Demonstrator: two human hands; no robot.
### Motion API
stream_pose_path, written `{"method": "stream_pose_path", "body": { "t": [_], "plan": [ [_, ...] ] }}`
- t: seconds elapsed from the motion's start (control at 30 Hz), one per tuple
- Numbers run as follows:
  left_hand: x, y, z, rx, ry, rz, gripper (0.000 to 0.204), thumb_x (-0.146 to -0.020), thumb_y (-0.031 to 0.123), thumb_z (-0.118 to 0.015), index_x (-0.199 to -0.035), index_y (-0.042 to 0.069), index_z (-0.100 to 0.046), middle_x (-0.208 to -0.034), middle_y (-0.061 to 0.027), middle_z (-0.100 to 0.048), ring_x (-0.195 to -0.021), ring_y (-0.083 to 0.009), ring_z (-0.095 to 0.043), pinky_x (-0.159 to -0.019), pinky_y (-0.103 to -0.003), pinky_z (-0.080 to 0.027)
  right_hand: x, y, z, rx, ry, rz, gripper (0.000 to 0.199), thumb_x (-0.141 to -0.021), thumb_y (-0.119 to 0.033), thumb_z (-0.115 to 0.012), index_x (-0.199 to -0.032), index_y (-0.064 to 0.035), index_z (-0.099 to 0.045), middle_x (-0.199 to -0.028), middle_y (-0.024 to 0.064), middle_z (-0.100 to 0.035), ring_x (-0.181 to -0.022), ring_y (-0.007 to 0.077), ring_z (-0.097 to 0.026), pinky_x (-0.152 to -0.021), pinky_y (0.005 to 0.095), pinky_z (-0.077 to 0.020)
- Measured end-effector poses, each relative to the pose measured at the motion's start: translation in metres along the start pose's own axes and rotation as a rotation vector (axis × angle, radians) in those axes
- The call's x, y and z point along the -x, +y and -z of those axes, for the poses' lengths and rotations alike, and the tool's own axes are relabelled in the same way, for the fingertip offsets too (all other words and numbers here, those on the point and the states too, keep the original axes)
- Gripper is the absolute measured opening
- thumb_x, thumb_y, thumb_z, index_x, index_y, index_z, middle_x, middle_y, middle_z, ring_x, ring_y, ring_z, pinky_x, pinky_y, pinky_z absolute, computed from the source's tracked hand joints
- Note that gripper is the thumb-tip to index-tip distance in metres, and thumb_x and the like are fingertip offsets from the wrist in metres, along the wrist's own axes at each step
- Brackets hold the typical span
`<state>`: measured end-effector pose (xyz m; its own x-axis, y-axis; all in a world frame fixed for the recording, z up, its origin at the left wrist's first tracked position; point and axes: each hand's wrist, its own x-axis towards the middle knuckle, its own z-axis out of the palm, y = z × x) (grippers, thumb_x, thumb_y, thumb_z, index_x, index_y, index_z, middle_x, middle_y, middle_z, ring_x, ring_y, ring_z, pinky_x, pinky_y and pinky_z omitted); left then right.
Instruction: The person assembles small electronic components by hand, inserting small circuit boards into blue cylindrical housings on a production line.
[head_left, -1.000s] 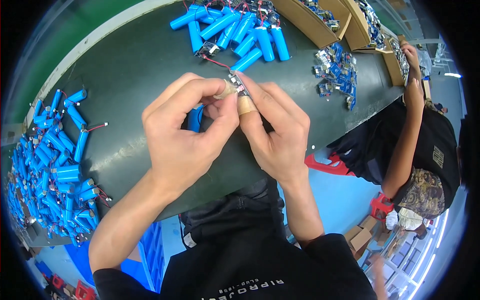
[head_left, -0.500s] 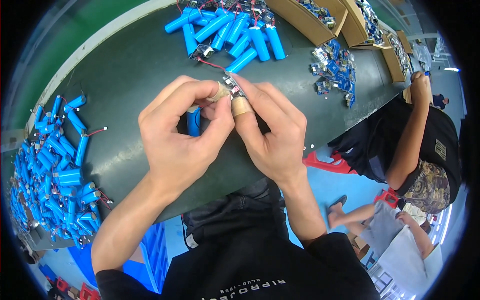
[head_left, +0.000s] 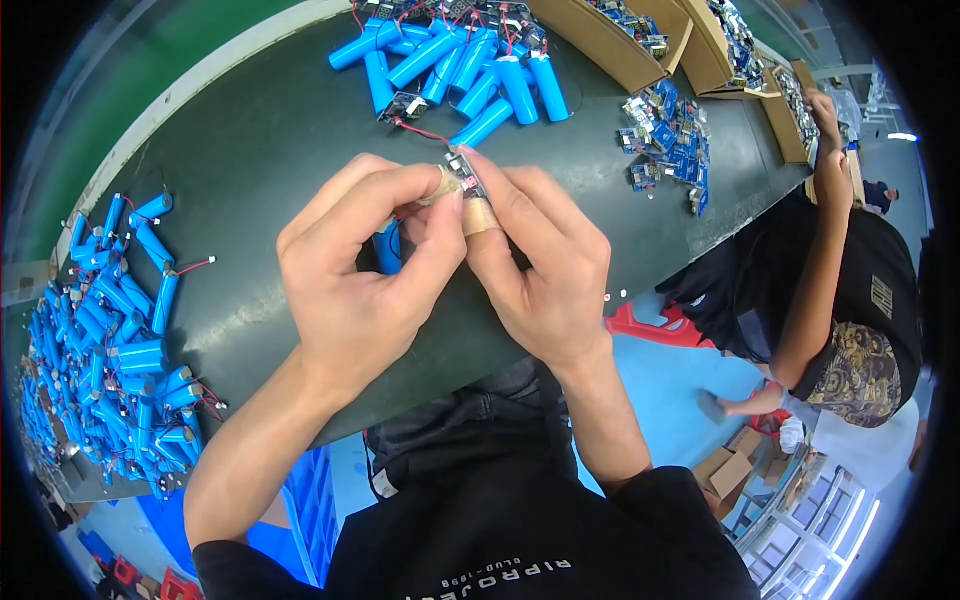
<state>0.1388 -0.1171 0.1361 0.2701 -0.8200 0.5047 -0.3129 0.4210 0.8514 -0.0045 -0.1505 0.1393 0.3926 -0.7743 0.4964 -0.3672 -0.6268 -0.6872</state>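
Observation:
A small circuit board [head_left: 464, 172] with white and red parts is pinched by my right hand [head_left: 545, 265], its fingers closed along the board's edge. My left hand [head_left: 365, 265] is closed too, thumb and forefinger pressed together against the board's near side at a battery lead; the lead's end is hidden by the fingertips. Behind my left fingers a blue cylindrical battery [head_left: 388, 250] shows in part. Tan tape wraps fingertips on both hands. Just beyond, another circuit board [head_left: 404, 106] lies on the table with a red wire running toward my hands.
Blue batteries wired to boards [head_left: 480, 75] lie at the far side of the dark green table [head_left: 250, 180]. A large pile of batteries [head_left: 120, 350] covers the left. Loose blue boards [head_left: 670, 140] and cardboard boxes [head_left: 610, 45] stand right. A co-worker [head_left: 830, 300] sits at the right.
My hands stay almost in place, with only a slight shift at the board. At the right, the co-worker's arms have moved farther out, and a person behind has mostly passed out of sight.

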Motion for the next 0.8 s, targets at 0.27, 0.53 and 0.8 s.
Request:
{"method": "stream_pose_path", "body": {
  "t": [0.27,0.53,0.8],
  "plan": [
    [-0.0001,0.0012,0.0000,-0.037,-0.018,0.001,0.013,-0.078,-0.006,-0.071,-0.090,-0.005,-0.067,-0.076,-0.0069,-0.063,-0.063,-0.0101,-0.059,-0.058,-0.022,-0.048,-0.0003,-0.0004,0.0009,0.018,-0.005,-0.007,0.030,-0.084,0.003,-0.066,-0.114,0.0029,-0.067,-0.093,0.0122,-0.067,-0.074,0.0188,-0.064,-0.066,0.0275,-0.0515],
    [0.0004,0.0004,0.0003,-0.019,-0.032,0.017,0.012,-0.078,-0.006,-0.071,-0.090,-0.005,-0.066,-0.076,-0.0067,-0.062,-0.064,-0.0098,-0.059,-0.058,-0.022,-0.047,0.0000,-0.0014,0.0004,0.038,0.016,0.000,0.030,-0.083,0.002,-0.067,-0.113,0.0018,-0.068,-0.092,0.0115,-0.067,-0.073,0.0182,-0.064,-0.064,0.0275,-0.0510],
    [0.0008,0.0006,0.0015,-0.009,-0.028,0.044,0.012,-0.078,-0.005,-0.071,-0.090,-0.004,-0.067,-0.075,-0.0065,-0.062,-0.063,-0.0101,-0.057,-0.058,-0.023,-0.047,0.0003,0.0022,-0.0008,0.048,0.008,0.028,0.030,-0.084,0.001,-0.067,-0.114,0.0017,-0.068,-0.091,0.0111,-0.067,-0.072,0.0180,-0.064,-0.064,0.0276,-0.0511]
  ]
}}
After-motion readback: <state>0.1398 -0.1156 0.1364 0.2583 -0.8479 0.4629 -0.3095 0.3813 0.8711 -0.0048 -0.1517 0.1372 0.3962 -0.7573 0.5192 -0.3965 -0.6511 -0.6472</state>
